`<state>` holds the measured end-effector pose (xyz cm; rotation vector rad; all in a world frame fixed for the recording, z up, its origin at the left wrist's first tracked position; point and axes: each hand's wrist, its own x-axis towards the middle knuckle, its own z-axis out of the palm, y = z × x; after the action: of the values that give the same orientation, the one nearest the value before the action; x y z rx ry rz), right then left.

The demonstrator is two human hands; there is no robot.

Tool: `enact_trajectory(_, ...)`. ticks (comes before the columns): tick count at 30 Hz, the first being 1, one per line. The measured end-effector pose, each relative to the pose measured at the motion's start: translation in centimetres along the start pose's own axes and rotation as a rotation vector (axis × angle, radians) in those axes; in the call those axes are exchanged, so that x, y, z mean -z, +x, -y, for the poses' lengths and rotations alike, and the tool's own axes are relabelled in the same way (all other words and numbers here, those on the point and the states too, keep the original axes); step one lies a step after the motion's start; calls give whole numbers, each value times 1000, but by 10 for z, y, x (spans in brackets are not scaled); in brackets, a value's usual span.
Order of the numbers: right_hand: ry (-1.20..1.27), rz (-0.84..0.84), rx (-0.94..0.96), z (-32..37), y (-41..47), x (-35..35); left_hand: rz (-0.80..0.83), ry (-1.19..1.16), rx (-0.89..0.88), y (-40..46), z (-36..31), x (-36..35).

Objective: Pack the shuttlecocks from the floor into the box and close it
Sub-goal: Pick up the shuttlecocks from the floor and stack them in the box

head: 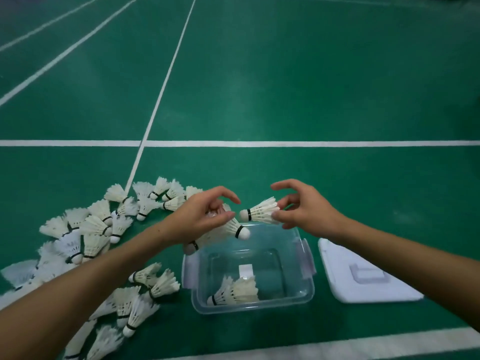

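White feathered shuttlecock (pixel 259 211), black-banded cork; pinched by its skirt in the right hand (pixel 306 211); left hand (pixel 205 216) grips others (pixel 237 229).

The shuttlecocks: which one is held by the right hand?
The shuttlecock above the far rim of the clear box. The right hand pinches its feather end, cork pointing left. The others lie on the floor, in the box, or in the left hand.

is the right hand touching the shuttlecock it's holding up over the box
Touching. The head view shows the right hand pinching the feather end of the shuttlecock between thumb and fingertips, above the far rim of the clear box.
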<state>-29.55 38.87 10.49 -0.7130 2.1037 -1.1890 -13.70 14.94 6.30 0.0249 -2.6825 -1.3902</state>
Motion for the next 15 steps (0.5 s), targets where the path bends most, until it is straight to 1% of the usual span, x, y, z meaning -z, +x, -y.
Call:
enact_trajectory(3,22,-61,-31,-25,-22,7,148,-35,17,9,1,-30)
enact_trajectory(6,14,-86,-66,-49,-36,7,257,-71,35,13,9,-58)
enact_trajectory(12,1,-149,-99,-76,-40,-3,435,72,58,22,26,-85)
enact_trajectory(15,-3,-188,-106,-80,-39,-7,509,132,26,27,33,-96)
